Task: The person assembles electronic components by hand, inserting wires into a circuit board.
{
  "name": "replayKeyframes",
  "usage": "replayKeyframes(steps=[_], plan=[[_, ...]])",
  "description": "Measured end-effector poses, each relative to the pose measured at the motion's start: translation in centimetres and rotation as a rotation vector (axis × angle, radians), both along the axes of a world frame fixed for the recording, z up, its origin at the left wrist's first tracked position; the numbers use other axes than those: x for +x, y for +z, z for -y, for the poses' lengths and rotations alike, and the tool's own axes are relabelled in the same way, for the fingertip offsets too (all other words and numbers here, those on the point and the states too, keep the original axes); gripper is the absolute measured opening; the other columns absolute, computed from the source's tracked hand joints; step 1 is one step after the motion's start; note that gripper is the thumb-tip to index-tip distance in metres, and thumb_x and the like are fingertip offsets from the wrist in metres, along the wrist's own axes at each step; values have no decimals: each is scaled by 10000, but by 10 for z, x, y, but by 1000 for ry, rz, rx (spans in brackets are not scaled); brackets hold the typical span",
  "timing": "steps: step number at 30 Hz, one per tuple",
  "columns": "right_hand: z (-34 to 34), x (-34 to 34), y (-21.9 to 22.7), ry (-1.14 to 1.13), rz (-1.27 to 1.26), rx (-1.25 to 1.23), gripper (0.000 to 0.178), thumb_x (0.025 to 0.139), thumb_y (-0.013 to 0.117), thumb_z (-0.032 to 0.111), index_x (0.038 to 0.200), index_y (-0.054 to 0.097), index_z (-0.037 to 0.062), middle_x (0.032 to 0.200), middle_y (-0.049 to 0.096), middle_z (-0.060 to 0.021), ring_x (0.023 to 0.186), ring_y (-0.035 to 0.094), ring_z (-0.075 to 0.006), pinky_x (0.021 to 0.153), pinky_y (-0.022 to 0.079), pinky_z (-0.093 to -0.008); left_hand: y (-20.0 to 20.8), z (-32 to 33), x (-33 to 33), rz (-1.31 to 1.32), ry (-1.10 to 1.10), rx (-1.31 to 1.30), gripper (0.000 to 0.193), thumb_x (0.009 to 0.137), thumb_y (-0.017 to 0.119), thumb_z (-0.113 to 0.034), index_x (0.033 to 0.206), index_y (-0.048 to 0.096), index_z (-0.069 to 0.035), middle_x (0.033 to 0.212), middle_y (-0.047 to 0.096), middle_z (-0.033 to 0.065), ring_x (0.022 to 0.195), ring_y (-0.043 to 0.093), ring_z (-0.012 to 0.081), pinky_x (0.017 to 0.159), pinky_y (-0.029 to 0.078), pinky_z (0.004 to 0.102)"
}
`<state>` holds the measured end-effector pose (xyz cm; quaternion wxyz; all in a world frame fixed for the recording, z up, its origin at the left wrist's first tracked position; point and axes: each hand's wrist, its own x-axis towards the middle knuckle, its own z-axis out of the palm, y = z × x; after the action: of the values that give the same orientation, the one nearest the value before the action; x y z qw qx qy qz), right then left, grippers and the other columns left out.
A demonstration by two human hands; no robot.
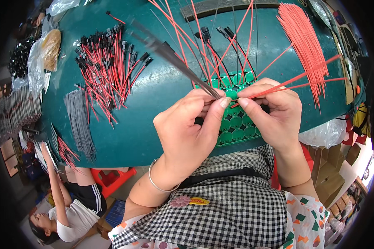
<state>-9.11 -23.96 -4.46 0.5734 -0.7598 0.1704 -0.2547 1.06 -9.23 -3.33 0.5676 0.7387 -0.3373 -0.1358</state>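
My left hand (189, 128) pinches a bundle of thin black wires (176, 62) between thumb and fingers; their far ends are blurred. In my right hand (276, 112), thumb and forefinger grip a few red wires (309, 74) that stick out to the right. Both sets of fingertips nearly meet over a green circuit board panel (237, 135) with rounded sections, partly covered by my hands. Along the panel's far side, red and black wires stand up, and some two-wire leads with black connectors (205, 34) lean away from it.
Left on the green table lies a heap of red-black connector leads (108, 62), with loose black wires (79, 120) nearer me. A thick pile of red wires (305, 41) is at the far right. Plastic bags (326, 132) edge the table. Another person (70, 216) works at lower left.
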Motion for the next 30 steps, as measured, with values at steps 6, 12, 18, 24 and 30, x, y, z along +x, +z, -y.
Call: replayKeyframes(steps=[6, 12, 18, 24, 30], plan=[[0, 1, 1, 5, -9, 3, 85, 778, 724, -55, 861, 724, -36, 833, 711, -94, 669, 652, -108, 561, 504, -217, -4, 2, -2, -14, 26, -25, 104, 869, 711, 44, 963, 692, 84, 934, 718, 111, 704, 689, 123, 626, 574, 221], [0, 1, 0, 15, -22, -10, 82, 780, 727, -45, 861, 723, -35, 832, 710, -90, 634, 640, -99, 543, 492, -213, -4, 3, -2, -12, 10, -4, 102, 868, 714, 42, 958, 694, 84, 926, 719, 109, 707, 688, 116, 632, 570, 216], [1, 4, 5, 52, -84, -99, 124, 799, 706, -33, 921, 720, -17, 823, 687, -68, 584, 598, -84, 507, 465, -216, -6, 4, -1, 19, 10, -3, 98, 867, 718, 34, 950, 696, 80, 891, 721, 98, 698, 686, 109, 626, 562, 213], [-2, 6, 9, 86, -139, -221, 361, 798, 696, -40, 1155, 668, 7, 797, 630, -41, 579, 552, -72, 494, 439, -216, -4, 6, 0, 75, 22, 9, 96, 859, 725, 32, 946, 700, 67, 881, 724, 85, 695, 685, 100, 627, 560, 213], [3, -6, 2, 42, -53, -35, 238, 797, 704, -62, 1033, 690, -32, 799, 625, -43, 631, 565, -55, 543, 451, -192, -7, 4, -1, 97, 10, 56, 98, 857, 727, 31, 946, 701, 60, 875, 725, 83, 692, 687, 99, 628, 560, 215]])
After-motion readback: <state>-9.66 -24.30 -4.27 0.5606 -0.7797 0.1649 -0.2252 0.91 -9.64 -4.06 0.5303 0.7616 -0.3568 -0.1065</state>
